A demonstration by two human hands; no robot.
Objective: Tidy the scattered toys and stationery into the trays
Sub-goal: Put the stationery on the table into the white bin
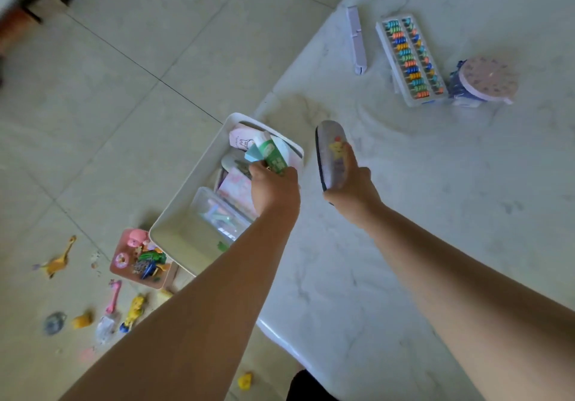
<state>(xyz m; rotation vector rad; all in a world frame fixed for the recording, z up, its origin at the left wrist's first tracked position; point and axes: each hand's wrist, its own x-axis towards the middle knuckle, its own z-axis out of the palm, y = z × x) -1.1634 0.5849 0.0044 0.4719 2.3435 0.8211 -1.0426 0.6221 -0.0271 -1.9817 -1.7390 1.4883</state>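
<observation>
The left hand holds a green box over the white tray. The right hand holds a pencil case over the table.

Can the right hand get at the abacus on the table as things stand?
Probably not yet: the right hand is full, gripping an oval case. The table between it and the abacus is bare.

Marble table: abacus, lilac box and round tub lie well beyond right hand. Tiled floor: pink tray and scattered toys below-left of left hand.
</observation>
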